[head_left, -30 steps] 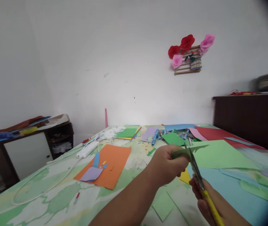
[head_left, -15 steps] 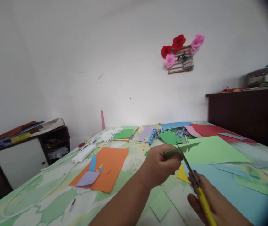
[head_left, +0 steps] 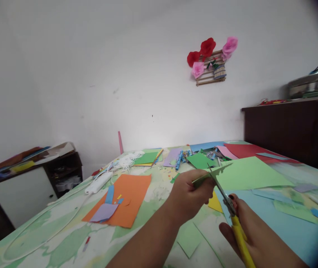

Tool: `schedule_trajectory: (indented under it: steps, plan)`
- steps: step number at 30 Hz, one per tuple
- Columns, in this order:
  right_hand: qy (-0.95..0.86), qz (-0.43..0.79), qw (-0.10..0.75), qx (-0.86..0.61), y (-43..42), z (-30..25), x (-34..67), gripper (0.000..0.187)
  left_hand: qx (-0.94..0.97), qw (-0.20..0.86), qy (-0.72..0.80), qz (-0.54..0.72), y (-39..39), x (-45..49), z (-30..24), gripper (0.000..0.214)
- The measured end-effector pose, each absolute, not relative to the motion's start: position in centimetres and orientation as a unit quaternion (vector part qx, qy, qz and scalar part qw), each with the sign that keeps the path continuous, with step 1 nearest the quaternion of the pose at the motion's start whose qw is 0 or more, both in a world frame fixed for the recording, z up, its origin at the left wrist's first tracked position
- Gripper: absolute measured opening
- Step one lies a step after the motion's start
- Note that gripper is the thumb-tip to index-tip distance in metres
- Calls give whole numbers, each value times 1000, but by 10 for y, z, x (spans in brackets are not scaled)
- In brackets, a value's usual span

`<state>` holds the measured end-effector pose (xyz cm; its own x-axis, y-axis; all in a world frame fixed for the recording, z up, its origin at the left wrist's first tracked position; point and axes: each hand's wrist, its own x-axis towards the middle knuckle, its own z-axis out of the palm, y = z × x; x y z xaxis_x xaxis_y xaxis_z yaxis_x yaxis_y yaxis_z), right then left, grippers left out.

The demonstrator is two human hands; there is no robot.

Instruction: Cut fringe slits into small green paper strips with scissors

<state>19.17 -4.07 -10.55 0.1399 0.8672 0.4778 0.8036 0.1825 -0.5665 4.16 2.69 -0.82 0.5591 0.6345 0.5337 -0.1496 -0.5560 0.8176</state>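
Observation:
My left hand (head_left: 191, 193) is closed on a small piece of green paper (head_left: 217, 172), pinching it near its left end. The paper's free edge is jagged and points to the right. In my right hand (head_left: 248, 227) is a pair of scissors with yellow handles (head_left: 241, 240). Its blades (head_left: 219, 189) reach up to the paper right beside my left fingertips and seem to cross it. Below my hands lies a light green paper scrap (head_left: 189, 238). A yellow paper piece (head_left: 215, 203) shows between my hands, and a large light green sheet (head_left: 255, 175) lies behind them.
An orange sheet (head_left: 125, 201) bears purple and blue scraps at the left. Near it lie a white power strip (head_left: 98, 183) and white string (head_left: 128, 160). A light blue sheet (head_left: 276, 227) is at the right. Paper flowers (head_left: 207, 47) hang on the wall.
The view has shifted slightly. The scissor blades sit a little closer together on the paper, while my left hand keeps its pinch.

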Motion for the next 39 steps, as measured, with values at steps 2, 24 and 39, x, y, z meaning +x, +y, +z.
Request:
schedule_trajectory:
  steps: [2, 24, 39]
  plan:
    - [-662, 59, 377, -645, -43, -104, 193, 61, 769, 440, 151, 438, 26, 42, -8, 29]
    - [-694, 202, 367, -585, -42, -110, 199, 50, 777, 416, 117, 458, 23, 43, -9, 27]
    - [-682, 150, 406, -589, -45, -98, 193, 52, 767, 464, 162, 412, 26, 42, -12, 20]
